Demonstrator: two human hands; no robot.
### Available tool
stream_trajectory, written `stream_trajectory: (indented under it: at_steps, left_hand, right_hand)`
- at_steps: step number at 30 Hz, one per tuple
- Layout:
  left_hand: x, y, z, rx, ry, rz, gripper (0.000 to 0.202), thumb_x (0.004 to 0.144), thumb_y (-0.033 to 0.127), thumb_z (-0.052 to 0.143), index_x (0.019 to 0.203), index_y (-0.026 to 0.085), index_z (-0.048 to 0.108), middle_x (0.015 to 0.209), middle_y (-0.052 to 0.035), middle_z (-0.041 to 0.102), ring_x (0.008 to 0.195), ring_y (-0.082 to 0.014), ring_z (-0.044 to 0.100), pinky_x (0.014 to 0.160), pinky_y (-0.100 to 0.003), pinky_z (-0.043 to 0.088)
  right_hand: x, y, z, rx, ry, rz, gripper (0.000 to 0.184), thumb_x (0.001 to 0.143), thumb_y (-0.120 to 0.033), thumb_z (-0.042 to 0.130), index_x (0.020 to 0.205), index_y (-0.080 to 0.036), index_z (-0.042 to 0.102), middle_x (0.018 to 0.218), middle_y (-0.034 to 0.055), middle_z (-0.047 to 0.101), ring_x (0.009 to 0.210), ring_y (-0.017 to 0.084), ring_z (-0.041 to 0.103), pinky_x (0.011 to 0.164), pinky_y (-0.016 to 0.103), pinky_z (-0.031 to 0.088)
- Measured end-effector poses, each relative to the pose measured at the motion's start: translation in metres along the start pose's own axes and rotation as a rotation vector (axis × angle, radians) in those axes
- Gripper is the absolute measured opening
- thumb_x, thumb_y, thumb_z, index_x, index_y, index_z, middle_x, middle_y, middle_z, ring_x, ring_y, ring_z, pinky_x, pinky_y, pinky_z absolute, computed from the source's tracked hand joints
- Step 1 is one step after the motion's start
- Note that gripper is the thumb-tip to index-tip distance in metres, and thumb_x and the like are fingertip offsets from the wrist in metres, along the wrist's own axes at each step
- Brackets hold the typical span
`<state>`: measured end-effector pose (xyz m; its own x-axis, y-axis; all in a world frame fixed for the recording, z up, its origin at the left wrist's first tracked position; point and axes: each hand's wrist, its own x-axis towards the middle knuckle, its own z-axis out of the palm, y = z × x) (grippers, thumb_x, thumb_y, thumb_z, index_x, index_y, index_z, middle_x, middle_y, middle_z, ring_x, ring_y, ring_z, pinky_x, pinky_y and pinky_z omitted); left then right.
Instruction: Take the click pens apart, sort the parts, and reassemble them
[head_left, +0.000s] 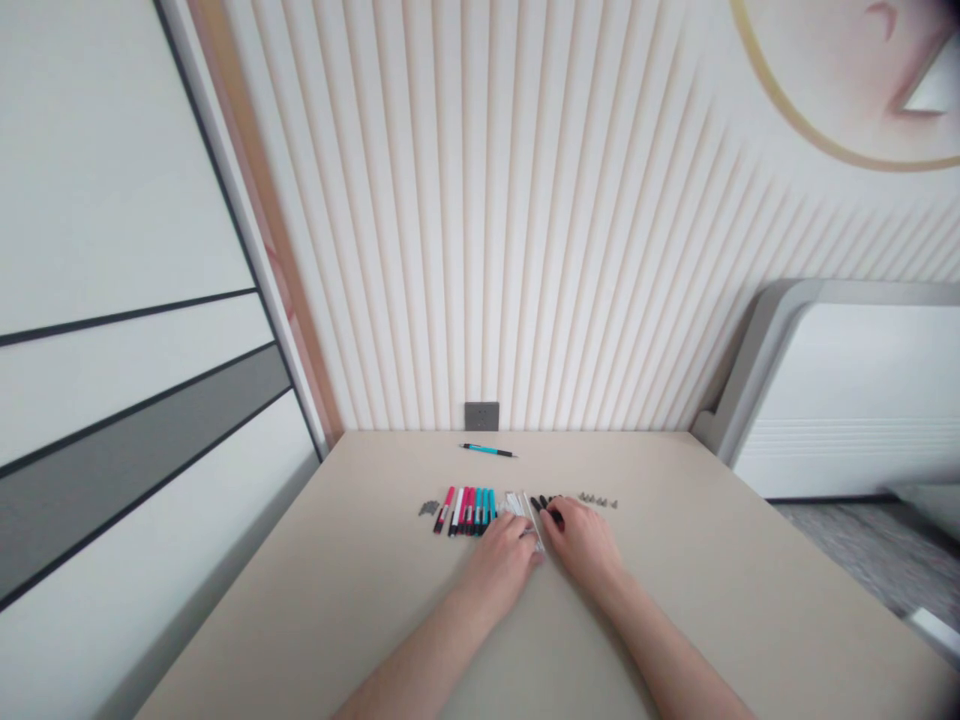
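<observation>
Pen parts lie in a row across the table [420, 620]. My left hand [504, 556] rests at the middle of the row, fingers curled down over clear and white slim pieces [513, 503]; what is between its fingertips is hidden. Close beside it on the right, my right hand [586, 540] has its thumb and fingers closed around a black pen part [556, 517]. Other short black pen parts [539, 502] lie just left of those fingers. Left of my left hand are pink, white and blue pen barrels [470, 508] with black ends, side by side.
Behind the row lies an assembled blue and black pen [487, 451]. Small grey pieces [429, 508] sit at the row's left end, small metal tips [598, 501] at its right. A ribbed wall with a dark socket [481, 416] bounds the table's back; a white cabinet [150, 540] stands left.
</observation>
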<state>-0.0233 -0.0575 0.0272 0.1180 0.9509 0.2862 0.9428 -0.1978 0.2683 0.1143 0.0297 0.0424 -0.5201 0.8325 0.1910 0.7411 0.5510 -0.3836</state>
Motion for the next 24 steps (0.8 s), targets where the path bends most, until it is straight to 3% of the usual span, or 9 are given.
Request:
stream_trajectory:
  at_steps: [8, 24]
  left_hand:
    - [-0.0008, 0.0030, -0.0068, 0.088, 0.019, 0.031, 0.016, 0.089, 0.022, 0.062, 0.105, 0.020, 0.066, 0.104, -0.0058, 0.064, 0.104, -0.0252, 0.057, 0.089, -0.041, 0.047]
    - [0.0023, 0.0022, -0.0016, 0.012, 0.052, 0.042, 0.018, 0.093, 0.017, 0.053, 0.108, 0.017, 0.064, 0.110, -0.0071, 0.066, 0.105, -0.0237, 0.058, 0.093, -0.039, 0.046]
  right_hand:
    - [-0.0005, -0.0006, -0.0001, 0.029, 0.010, -0.013, 0.022, 0.094, -0.032, 0.049, 0.083, -0.022, 0.065, 0.084, 0.0029, 0.070, 0.073, 0.016, 0.063, 0.063, 0.024, 0.034]
    - [-0.0050, -0.0057, -0.0034, 0.020, -0.035, -0.055, 0.025, 0.096, -0.032, 0.046, 0.083, -0.022, 0.066, 0.083, 0.0023, 0.071, 0.075, 0.016, 0.064, 0.062, 0.024, 0.033]
